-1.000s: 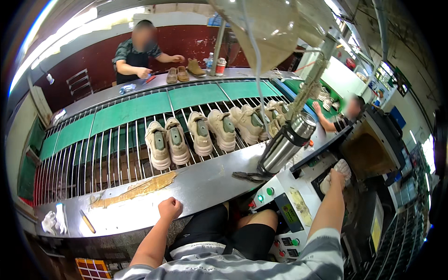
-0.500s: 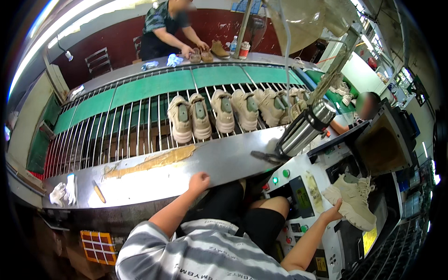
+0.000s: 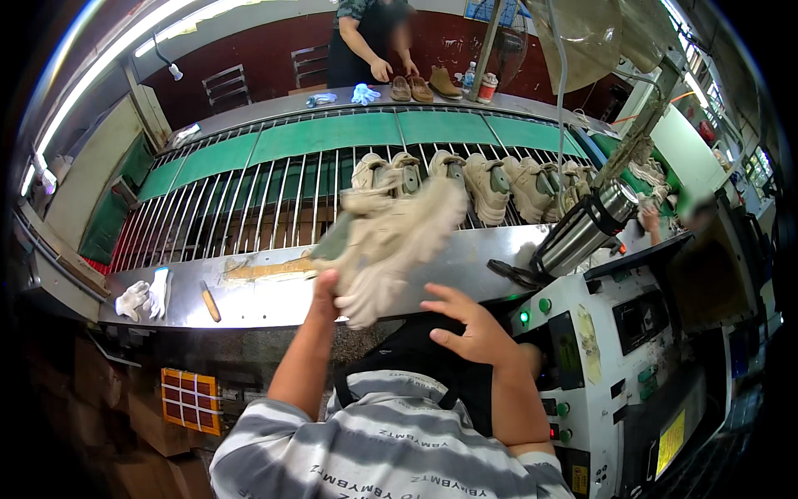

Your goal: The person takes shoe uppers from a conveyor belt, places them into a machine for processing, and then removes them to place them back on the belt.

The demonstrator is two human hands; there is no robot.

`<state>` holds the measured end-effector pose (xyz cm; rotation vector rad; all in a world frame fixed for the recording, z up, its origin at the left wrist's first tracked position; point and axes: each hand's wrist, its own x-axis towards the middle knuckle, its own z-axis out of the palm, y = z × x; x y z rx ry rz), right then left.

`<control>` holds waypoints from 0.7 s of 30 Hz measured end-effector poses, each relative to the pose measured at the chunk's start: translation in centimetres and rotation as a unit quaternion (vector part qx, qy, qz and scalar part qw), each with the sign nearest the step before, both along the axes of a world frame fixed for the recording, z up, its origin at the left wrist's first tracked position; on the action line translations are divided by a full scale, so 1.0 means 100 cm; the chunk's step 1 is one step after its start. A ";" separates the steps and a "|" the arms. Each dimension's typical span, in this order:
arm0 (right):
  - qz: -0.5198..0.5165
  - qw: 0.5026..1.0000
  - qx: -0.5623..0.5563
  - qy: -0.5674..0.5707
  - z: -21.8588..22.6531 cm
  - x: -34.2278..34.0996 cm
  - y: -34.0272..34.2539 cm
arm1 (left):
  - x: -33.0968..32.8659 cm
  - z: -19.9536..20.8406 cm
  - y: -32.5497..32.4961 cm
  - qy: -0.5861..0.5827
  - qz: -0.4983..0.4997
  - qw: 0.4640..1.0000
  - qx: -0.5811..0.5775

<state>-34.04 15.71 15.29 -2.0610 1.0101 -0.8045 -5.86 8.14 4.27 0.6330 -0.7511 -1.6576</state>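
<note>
A beige sneaker [image 3: 391, 245], smeared by motion, is tilted in the air above the near metal ledge. My left hand [image 3: 325, 298] grips it at its lower left end. To the right of the shoe my right hand [image 3: 475, 329] is open, its fingers spread and nothing in them. Behind the held shoe several matching sneakers [image 3: 489, 193] stand in a row on the metal rods; the held one partly covers those at the left of the row.
White gloves [image 3: 158, 293] and a wooden-handled tool [image 3: 210, 302] lie on the ledge [image 3: 274, 303]. A steel flask [image 3: 586, 229] stands at its right end, near a white control panel [image 3: 611, 358]. Across the green-covered rack [image 3: 332, 131], another person handles brown shoes [image 3: 411, 88].
The sneaker has gone from my right hand at the machine to my left hand over the ledge. My right hand has come back empty. The view has swung left.
</note>
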 end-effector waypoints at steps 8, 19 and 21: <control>-0.246 0.962 0.114 -0.021 -0.116 -0.046 0.008 | 0.123 -0.108 0.012 -0.298 0.328 0.894 -0.060; -0.732 0.654 0.122 0.146 -0.351 -0.181 0.259 | 0.076 -0.094 -0.150 -0.435 0.362 0.824 -0.002; -0.641 0.676 0.238 0.273 -0.339 -0.153 0.285 | 0.081 -0.113 -0.195 -0.467 0.380 0.799 -0.012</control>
